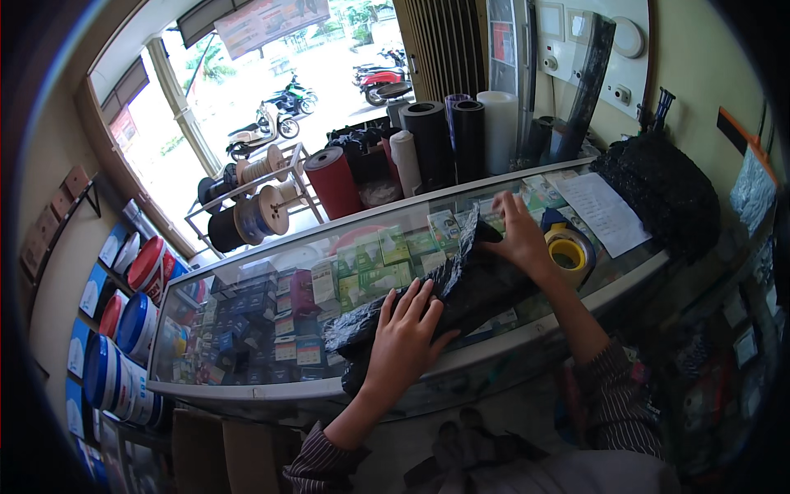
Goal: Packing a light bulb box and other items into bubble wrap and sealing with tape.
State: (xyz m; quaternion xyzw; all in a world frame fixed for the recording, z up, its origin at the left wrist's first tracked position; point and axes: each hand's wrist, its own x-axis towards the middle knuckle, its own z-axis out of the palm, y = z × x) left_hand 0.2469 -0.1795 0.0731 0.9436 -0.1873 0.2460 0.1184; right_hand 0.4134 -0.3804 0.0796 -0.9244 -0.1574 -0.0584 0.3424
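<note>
A crumpled black plastic sheet [475, 290] lies folded across the glass top of a display counter [259, 393], its shiny edge raised. My left hand [404, 330] rests flat on the sheet near its left end, fingers slightly spread. At the far end of that edge is my right hand [518, 238], its thumb against the plastic and its fingers raised apart from the thumb. Close to my right wrist, a tape dispenser with a yellow-cored roll [566, 254] lies on the glass.
A paper with writing [605, 210] lies right of the dispenser, beside a heap of black plastic [663, 191]. Boxed light bulbs [376, 262] show through the glass. Upright rolls [426, 145] and cable spools [265, 213] stand beyond the counter; paint buckets [117, 376] are at left.
</note>
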